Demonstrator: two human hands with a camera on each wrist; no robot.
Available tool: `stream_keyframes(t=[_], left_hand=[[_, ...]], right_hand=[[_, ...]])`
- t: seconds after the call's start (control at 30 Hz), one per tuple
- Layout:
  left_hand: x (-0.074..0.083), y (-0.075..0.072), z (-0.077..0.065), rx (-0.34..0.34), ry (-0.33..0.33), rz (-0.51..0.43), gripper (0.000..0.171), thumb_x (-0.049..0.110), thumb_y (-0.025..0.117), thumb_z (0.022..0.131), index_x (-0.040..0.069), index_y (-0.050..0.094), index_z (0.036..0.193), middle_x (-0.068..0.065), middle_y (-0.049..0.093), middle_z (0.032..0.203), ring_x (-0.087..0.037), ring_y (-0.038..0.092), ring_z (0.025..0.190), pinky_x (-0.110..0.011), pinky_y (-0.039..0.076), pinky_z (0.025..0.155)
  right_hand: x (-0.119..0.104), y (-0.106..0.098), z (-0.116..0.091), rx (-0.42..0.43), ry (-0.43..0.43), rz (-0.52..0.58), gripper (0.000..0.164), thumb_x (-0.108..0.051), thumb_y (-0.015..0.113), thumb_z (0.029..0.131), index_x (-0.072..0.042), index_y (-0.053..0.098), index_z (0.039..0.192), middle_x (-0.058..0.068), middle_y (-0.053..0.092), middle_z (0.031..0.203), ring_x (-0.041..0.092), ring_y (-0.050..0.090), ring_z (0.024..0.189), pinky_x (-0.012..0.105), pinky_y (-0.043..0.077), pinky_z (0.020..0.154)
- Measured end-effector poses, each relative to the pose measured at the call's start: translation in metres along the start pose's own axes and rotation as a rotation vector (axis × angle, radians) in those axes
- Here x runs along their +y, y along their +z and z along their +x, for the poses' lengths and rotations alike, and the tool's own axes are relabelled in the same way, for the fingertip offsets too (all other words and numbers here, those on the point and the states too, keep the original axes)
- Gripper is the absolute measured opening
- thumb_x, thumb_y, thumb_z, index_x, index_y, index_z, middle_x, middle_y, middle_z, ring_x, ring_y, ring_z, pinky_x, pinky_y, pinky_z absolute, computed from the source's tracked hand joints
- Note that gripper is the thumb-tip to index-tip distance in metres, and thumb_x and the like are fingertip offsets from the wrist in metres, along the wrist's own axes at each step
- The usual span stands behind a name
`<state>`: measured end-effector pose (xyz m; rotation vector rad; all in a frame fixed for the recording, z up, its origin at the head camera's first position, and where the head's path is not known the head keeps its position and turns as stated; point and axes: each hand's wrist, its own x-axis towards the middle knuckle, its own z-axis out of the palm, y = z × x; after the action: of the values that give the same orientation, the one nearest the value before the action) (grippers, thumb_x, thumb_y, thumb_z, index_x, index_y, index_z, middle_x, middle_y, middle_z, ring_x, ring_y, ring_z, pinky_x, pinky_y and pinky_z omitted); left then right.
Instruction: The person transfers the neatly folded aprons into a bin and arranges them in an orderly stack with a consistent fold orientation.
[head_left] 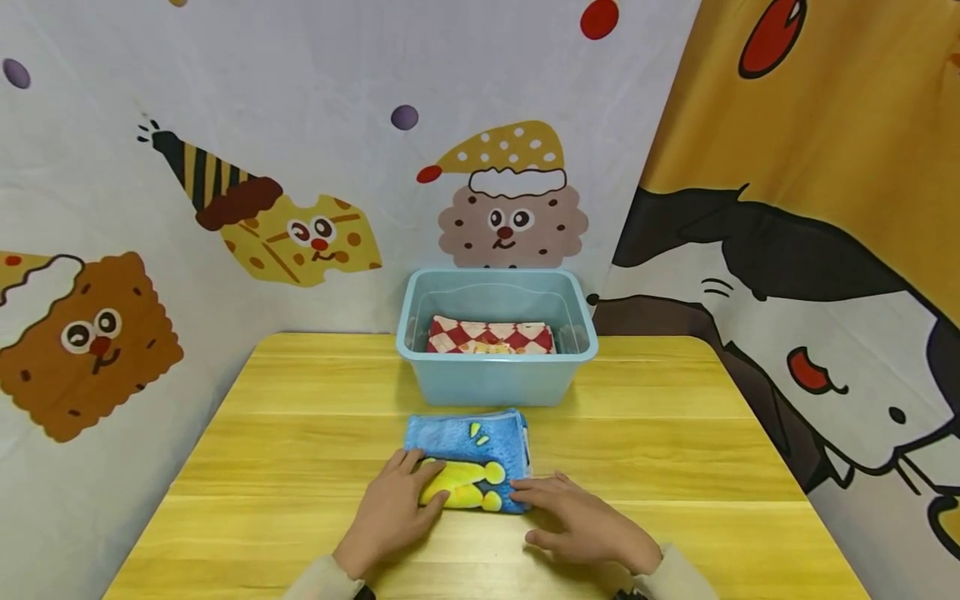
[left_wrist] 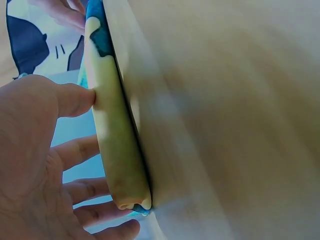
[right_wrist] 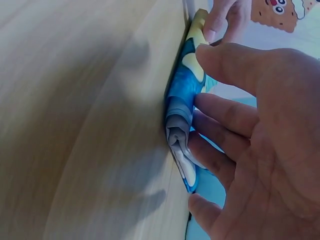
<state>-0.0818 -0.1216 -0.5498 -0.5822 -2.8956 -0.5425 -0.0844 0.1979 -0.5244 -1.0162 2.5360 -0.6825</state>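
Note:
A folded towel (head_left: 465,429), blue with a yellow pattern and plush-looking, lies flat on the wooden table (head_left: 300,467). My left hand (head_left: 393,508) rests on its left part, with fingers spread and thumb at the near edge. Over the right edge, my right hand (head_left: 581,523) touches the towel with outstretched fingers. In the left wrist view, the towel's thick yellow fold (left_wrist: 112,135) runs beside the thumb. Its layered side (right_wrist: 177,125) shows in the right wrist view, close to the right fingertips. Neither hand grips the cloth.
Behind the towel stands a light blue plastic bin (head_left: 495,379). Inside it lies a folded red-and-white checked cloth (head_left: 450,333). A curtain (head_left: 315,125) printed with cartoon figures hangs behind the table and along its sides.

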Motion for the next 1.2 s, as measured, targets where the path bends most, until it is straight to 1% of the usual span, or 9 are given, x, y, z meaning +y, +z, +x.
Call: stream_keyframes(t=[0.07, 0.3, 0.47, 0.63, 0.8, 0.9, 1.03, 1.1, 1.2], left_hand=[[0.003, 0.002, 0.003, 0.002, 0.013, 0.007, 0.041, 0.042, 0.068, 0.096, 0.018, 0.071, 0.129, -0.011, 0.065, 0.129, -0.032, 0.057, 0.121, -0.049, 0.053, 0.100], [0.013, 0.008, 0.016, -0.018, 0.057, 0.033, 0.042, 0.046, 0.066, 0.097, 0.020, 0.071, 0.129, -0.005, 0.064, 0.120, -0.026, 0.057, 0.113, -0.045, 0.053, 0.097], [0.017, 0.009, 0.023, -0.032, 0.095, 0.036, 0.041, 0.046, 0.066, 0.097, 0.020, 0.072, 0.129, -0.002, 0.061, 0.113, -0.023, 0.055, 0.106, -0.042, 0.054, 0.087], [0.018, 0.008, 0.027, -0.091, 0.062, -0.051, 0.041, 0.045, 0.064, 0.099, 0.019, 0.070, 0.131, -0.001, 0.060, 0.118, -0.021, 0.055, 0.111, -0.042, 0.055, 0.087], [0.011, 0.003, 0.031, -0.108, 0.017, -0.166, 0.035, 0.038, 0.066, 0.100, 0.017, 0.072, 0.127, 0.002, 0.060, 0.118, -0.014, 0.053, 0.110, -0.038, 0.054, 0.090], [0.007, -0.001, 0.032, -0.101, -0.002, -0.236, 0.030, 0.034, 0.068, 0.100, 0.016, 0.074, 0.123, 0.002, 0.059, 0.118, -0.013, 0.053, 0.111, -0.038, 0.054, 0.093], [0.003, -0.003, 0.033, -0.043, -0.046, -0.339, 0.023, 0.025, 0.072, 0.097, 0.015, 0.075, 0.117, 0.000, 0.059, 0.121, -0.019, 0.054, 0.117, -0.044, 0.054, 0.098], [0.001, -0.003, 0.034, 0.000, -0.077, -0.387, 0.022, 0.021, 0.074, 0.095, 0.014, 0.074, 0.117, -0.002, 0.059, 0.123, -0.022, 0.055, 0.120, -0.046, 0.054, 0.099], [-0.001, -0.003, 0.035, 0.060, -0.132, -0.458, 0.028, 0.016, 0.076, 0.093, 0.010, 0.072, 0.120, -0.006, 0.060, 0.122, -0.024, 0.057, 0.108, -0.041, 0.053, 0.088]], right_hand=[[0.003, -0.003, -0.003, -0.001, 0.013, 0.015, 0.051, -0.041, 0.064, 0.101, -0.024, 0.056, 0.148, -0.007, 0.050, 0.158, 0.025, 0.045, 0.148, 0.066, 0.029, 0.120], [0.013, -0.011, -0.013, 0.022, 0.045, 0.043, 0.044, -0.040, 0.060, 0.103, -0.023, 0.060, 0.144, -0.007, 0.052, 0.154, 0.025, 0.049, 0.140, 0.051, 0.047, 0.111], [0.016, -0.015, -0.018, 0.028, 0.072, 0.053, 0.041, -0.039, 0.060, 0.104, -0.021, 0.063, 0.141, -0.004, 0.055, 0.152, 0.028, 0.051, 0.140, 0.052, 0.048, 0.110], [0.016, -0.018, -0.018, 0.077, 0.065, 0.066, 0.036, -0.037, 0.061, 0.103, -0.017, 0.069, 0.132, -0.001, 0.062, 0.144, 0.030, 0.056, 0.134, 0.052, 0.050, 0.107], [0.014, -0.019, -0.006, 0.179, 0.061, 0.068, 0.026, -0.033, 0.067, 0.100, -0.015, 0.075, 0.118, 0.000, 0.072, 0.124, 0.026, 0.065, 0.118, 0.048, 0.054, 0.100], [0.013, -0.019, 0.004, 0.222, 0.131, 0.090, 0.020, -0.030, 0.071, 0.098, -0.017, 0.076, 0.111, -0.004, 0.074, 0.110, 0.016, 0.067, 0.101, 0.037, 0.056, 0.087], [0.012, -0.020, 0.014, 0.312, 0.237, 0.145, 0.018, -0.026, 0.075, 0.095, -0.015, 0.076, 0.108, -0.003, 0.071, 0.101, 0.010, 0.063, 0.086, 0.025, 0.053, 0.073], [0.013, -0.020, 0.019, 0.374, 0.301, 0.164, 0.022, -0.025, 0.078, 0.092, -0.012, 0.075, 0.109, 0.000, 0.069, 0.100, 0.010, 0.064, 0.085, 0.025, 0.054, 0.071], [0.014, -0.020, 0.026, 0.450, 0.410, 0.167, 0.036, -0.026, 0.081, 0.089, -0.006, 0.070, 0.118, 0.006, 0.067, 0.104, 0.016, 0.065, 0.088, 0.031, 0.056, 0.076]])
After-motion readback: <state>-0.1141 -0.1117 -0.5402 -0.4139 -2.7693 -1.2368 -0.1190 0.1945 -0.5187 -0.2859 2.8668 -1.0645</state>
